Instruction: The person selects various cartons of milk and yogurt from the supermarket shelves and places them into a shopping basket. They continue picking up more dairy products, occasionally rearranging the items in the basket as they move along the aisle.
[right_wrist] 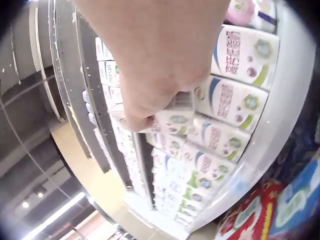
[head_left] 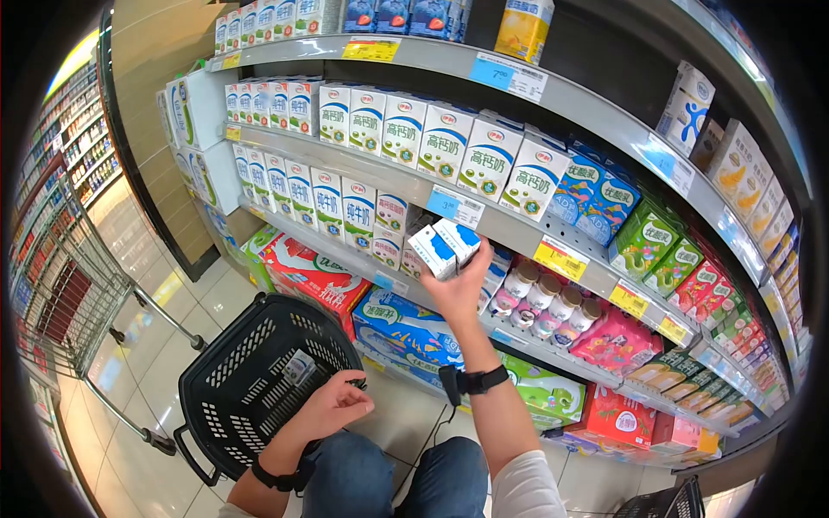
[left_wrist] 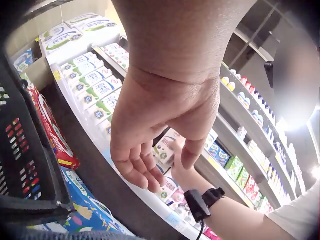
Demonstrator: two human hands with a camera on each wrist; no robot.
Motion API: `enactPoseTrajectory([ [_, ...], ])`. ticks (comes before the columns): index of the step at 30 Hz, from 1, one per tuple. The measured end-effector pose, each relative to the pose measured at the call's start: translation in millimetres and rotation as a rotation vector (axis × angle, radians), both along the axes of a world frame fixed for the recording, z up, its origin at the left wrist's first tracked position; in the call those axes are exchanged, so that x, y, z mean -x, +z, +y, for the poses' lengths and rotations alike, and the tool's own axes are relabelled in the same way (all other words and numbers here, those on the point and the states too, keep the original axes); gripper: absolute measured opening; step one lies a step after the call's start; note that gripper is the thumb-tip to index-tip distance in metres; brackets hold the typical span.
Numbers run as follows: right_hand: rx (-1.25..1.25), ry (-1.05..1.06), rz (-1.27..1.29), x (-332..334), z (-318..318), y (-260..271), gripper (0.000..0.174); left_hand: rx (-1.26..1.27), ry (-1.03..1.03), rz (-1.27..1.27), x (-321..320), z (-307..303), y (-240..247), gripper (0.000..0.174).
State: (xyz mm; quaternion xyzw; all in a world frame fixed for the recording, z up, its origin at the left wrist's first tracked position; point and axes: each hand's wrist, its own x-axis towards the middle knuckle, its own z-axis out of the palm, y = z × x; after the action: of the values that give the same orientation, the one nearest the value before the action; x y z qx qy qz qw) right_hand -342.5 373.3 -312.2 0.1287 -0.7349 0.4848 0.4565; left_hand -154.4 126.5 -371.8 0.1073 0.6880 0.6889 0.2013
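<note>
At the gap in the lower milk shelf, my right hand (head_left: pixel 459 289) grips white-and-blue milk cartons (head_left: pixel 432 252); two box tops show side by side, with the thumb on the left and the fingers on the right. In the right wrist view the hand (right_wrist: pixel 162 65) covers much of a held carton (right_wrist: pixel 172 122), close beside the row of cartons (right_wrist: pixel 230 100) with purple lettering. My left hand (head_left: pixel 332 406) holds nothing and hangs with loosely bent fingers over the near side of a black shopping basket (head_left: pixel 250 324). A small printed pack (head_left: pixel 300 369) lies inside the basket.
High-calcium milk cartons (head_left: pixel 445 142) line the shelf above, behind price tags (head_left: pixel 458 207). Small bottles (head_left: pixel 544 298) stand right of my right hand. Boxed drinks (head_left: pixel 401 328) sit low by the floor. A shopping cart (head_left: pixel 78 293) stands at the left.
</note>
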Motion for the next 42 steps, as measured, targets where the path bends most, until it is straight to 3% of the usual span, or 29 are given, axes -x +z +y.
enactPoseTrajectory([
  [5, 0.016, 0.167, 0.016, 6, 25, -12, 0.095, 0.048, -0.05, -0.009, 13, 15, 17, 0.053],
  [8, -0.283, 0.154, 0.155, 6, 40, -15, 0.098, 0.061, -0.044, 0.002, 18, 21, 15, 0.056],
  [12, -0.403, 0.255, 0.245, 2, 48, -21, 0.092, 0.064, -0.07, -0.032, 20, 19, 9, 0.056],
  [15, -0.357, 0.359, 0.391, -13, 33, -19, 0.088, 0.067, -0.075, 0.0, 21, 17, 13, 0.063],
  [17, -0.304, 0.401, 0.422, -39, 10, -8, 0.092, 0.077, 0.091, 0.237, 23, 19, 19, 0.075],
  [19, -0.135, 0.492, 0.265, -76, -23, -4, 0.095, 0.206, 0.188, 0.529, 31, 7, -1, 0.102],
  [21, 0.051, 0.645, 0.037, -112, -52, -8, 0.097, 0.262, 0.276, 0.693, 24, 13, 37, 0.115],
  [22, 0.101, 0.679, -0.097, -127, -63, -12, 0.098, 0.133, 0.276, 0.705, 26, 7, 24, 0.119],
  [23, 0.149, 0.713, -0.234, -140, -72, -15, 0.099, 0.015, 0.285, 0.66, 22, 4, 20, 0.114],
  [25, 0.127, 0.752, -0.329, -154, -83, -24, 0.099, 0.049, 0.226, 0.579, 17, -10, 18, 0.108],
  [28, 0.512, 0.883, -0.719, -160, -103, -51, 0.096, 0.27, 0.361, 0.533, -9, -15, 27, 0.103],
  [32, 0.436, 1.006, -0.94, -173, -103, -82, 0.096, 0.215, 0.129, 0.349, -6, -30, 34, 0.115],
  [34, 0.56, 1.137, -1.098, -175, -96, -77, 0.094, 0.119, 0.036, 0.172, -3, -38, 25, 0.114],
  [39, 0.377, 1.255, -1.162, -158, -77, -89, 0.094, 0.019, 0.113, 0.063, -1, -47, 1, 0.112],
  [42, 0.191, 1.255, -1.237, -151, -62, -86, 0.092, -0.074, 0.161, -0.158, 13, -68, -13, 0.1],
])
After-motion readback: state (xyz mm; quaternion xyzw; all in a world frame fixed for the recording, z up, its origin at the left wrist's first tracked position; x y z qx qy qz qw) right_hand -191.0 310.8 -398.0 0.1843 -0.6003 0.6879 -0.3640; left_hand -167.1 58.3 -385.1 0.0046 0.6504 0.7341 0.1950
